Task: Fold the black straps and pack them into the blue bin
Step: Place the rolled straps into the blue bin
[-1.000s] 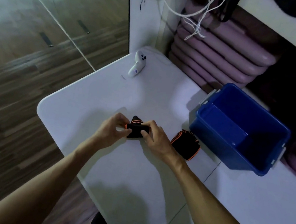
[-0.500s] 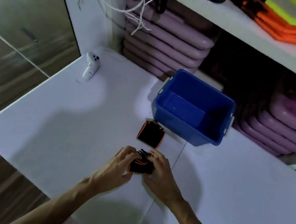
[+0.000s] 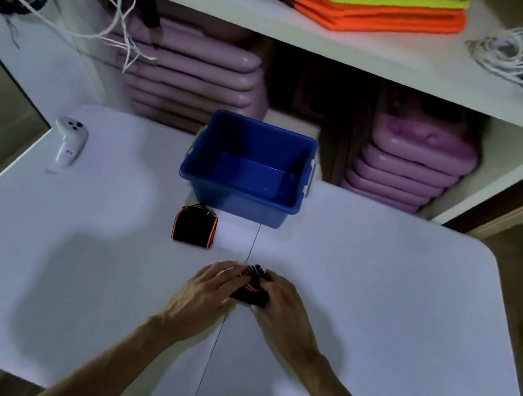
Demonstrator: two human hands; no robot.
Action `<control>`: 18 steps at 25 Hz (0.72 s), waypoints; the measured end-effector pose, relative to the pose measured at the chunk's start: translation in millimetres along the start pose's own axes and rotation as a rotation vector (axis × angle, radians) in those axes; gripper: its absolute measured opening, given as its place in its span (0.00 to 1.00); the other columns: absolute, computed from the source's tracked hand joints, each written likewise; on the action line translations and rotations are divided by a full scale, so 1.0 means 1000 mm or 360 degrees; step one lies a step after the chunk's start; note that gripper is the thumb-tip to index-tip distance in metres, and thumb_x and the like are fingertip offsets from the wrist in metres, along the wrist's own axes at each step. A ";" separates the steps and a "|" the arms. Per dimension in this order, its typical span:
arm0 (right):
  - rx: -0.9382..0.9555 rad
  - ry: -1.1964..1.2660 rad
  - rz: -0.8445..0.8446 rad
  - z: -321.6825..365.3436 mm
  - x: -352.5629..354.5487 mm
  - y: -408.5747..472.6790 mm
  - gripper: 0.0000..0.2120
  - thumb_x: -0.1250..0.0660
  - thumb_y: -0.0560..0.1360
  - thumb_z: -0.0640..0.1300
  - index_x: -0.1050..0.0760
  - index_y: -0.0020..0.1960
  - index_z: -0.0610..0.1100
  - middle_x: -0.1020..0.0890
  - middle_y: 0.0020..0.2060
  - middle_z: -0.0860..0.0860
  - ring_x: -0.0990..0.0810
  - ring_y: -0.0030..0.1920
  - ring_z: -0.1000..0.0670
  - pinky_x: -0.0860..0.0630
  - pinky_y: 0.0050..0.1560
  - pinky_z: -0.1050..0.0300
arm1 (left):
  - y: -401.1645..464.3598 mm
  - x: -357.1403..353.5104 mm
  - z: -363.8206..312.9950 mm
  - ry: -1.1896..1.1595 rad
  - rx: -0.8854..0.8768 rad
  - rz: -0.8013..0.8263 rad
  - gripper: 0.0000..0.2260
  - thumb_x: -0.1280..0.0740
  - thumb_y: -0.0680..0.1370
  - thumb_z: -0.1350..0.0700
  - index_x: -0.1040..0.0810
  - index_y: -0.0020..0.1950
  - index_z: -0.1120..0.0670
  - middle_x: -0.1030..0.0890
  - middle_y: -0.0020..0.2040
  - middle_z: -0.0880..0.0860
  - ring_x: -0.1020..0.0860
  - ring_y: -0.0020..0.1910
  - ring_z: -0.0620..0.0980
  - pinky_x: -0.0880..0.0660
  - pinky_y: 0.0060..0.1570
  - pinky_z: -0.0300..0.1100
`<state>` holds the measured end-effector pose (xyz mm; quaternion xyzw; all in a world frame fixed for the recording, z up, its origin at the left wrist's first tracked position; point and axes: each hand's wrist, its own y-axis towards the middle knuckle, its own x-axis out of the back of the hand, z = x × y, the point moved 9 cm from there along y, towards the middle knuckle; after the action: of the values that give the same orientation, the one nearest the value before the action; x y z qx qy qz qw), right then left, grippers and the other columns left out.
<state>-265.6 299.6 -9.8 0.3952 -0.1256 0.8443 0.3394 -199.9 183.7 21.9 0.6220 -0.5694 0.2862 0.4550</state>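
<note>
A folded black strap with orange edging (image 3: 251, 290) sits low on the white table (image 3: 390, 304), held between both hands. My left hand (image 3: 204, 291) grips its left side and my right hand (image 3: 284, 307) grips its right side, fingers curled over it. Most of that strap is hidden by the fingers. A second folded black strap (image 3: 194, 229) lies flat on the table, just in front of the blue bin's left corner. The blue bin (image 3: 200, 167) stands at the far edge of the table, open, with nothing visible inside.
A white handheld controller (image 3: 69, 140) lies at the table's far left. Stacks of purple mats (image 3: 408, 173) fill the shelf behind the bin. Folded orange and yellow vests (image 3: 380, 4) and loose cords (image 3: 124, 15) sit on the shelf above.
The camera has swung right and up, bringing the shelf into view. Both hands keep hold of the strap and have drawn it nearer to me, away from the second strap.
</note>
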 end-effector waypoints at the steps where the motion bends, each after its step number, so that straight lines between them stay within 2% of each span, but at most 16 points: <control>1: 0.0017 0.0009 -0.0016 0.000 0.004 -0.002 0.20 0.30 0.77 0.44 0.29 0.67 0.49 0.28 0.66 0.57 0.31 0.67 0.55 0.30 0.66 0.56 | 0.001 0.009 0.001 0.0044 -0.0015 -0.0044 0.19 0.33 0.76 0.57 0.26 0.66 0.59 0.28 0.70 0.57 0.31 0.69 0.55 0.30 0.64 0.52; 4: 0.0132 0.0033 -0.0061 0.010 0.020 0.000 0.23 0.28 0.74 0.39 0.29 0.67 0.45 0.29 0.67 0.53 0.33 0.68 0.57 0.34 0.68 0.63 | 0.012 0.054 0.031 0.0196 0.0046 -0.0214 0.21 0.35 0.78 0.54 0.29 0.69 0.59 0.36 0.74 0.59 0.39 0.74 0.56 0.36 0.69 0.55; 7: 0.0140 0.0007 -0.0164 0.034 0.045 0.027 0.21 0.31 0.77 0.42 0.29 0.69 0.47 0.29 0.69 0.54 0.36 0.70 0.60 0.36 0.70 0.62 | 0.042 0.102 0.086 0.0355 0.0210 -0.0336 0.23 0.42 0.81 0.52 0.38 0.75 0.58 0.43 0.77 0.59 0.44 0.76 0.56 0.41 0.72 0.56; 10: 0.0170 -0.0219 -0.0386 0.062 0.080 0.080 0.19 0.34 0.78 0.50 0.28 0.68 0.48 0.28 0.69 0.54 0.34 0.69 0.52 0.36 0.70 0.58 | 0.085 0.124 0.141 0.0366 0.0451 -0.0276 0.27 0.51 0.81 0.45 0.48 0.78 0.56 0.51 0.79 0.57 0.52 0.77 0.54 0.50 0.75 0.56; 12: 0.0155 -0.0211 -0.0453 0.072 0.096 0.126 0.21 0.30 0.76 0.48 0.28 0.67 0.47 0.27 0.69 0.53 0.34 0.68 0.52 0.38 0.70 0.63 | 0.113 0.124 0.172 0.0381 0.0550 -0.0163 0.30 0.58 0.80 0.40 0.51 0.78 0.57 0.53 0.79 0.57 0.55 0.77 0.54 0.51 0.74 0.57; 15: 0.0042 -0.0087 -0.0354 0.072 0.099 0.193 0.24 0.28 0.75 0.42 0.29 0.69 0.44 0.28 0.68 0.51 0.35 0.67 0.56 0.44 0.68 0.74 | 0.137 0.111 0.198 0.0419 0.0582 0.0019 0.34 0.64 0.78 0.37 0.58 0.78 0.57 0.58 0.78 0.58 0.61 0.76 0.53 0.59 0.74 0.55; 16: 0.0006 -0.0086 -0.0284 0.069 0.092 0.212 0.24 0.27 0.75 0.41 0.30 0.69 0.44 0.28 0.67 0.50 0.35 0.67 0.56 0.43 0.67 0.73 | 0.138 0.105 0.203 0.0417 0.0595 0.0063 0.35 0.66 0.76 0.36 0.61 0.77 0.56 0.61 0.78 0.57 0.64 0.76 0.52 0.63 0.73 0.54; 18: -0.0051 -0.0136 -0.0132 0.057 0.072 0.244 0.24 0.27 0.74 0.39 0.30 0.68 0.44 0.27 0.65 0.49 0.33 0.66 0.53 0.38 0.68 0.65 | 0.137 0.099 0.205 0.0380 0.0594 0.0073 0.36 0.68 0.75 0.35 0.61 0.77 0.56 0.62 0.77 0.56 0.66 0.75 0.51 0.66 0.72 0.53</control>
<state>-429.2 125.8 95.7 0.4303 -0.1370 0.8097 0.3747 -347.4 -35.3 54.8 0.6440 -0.4626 0.4684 0.3897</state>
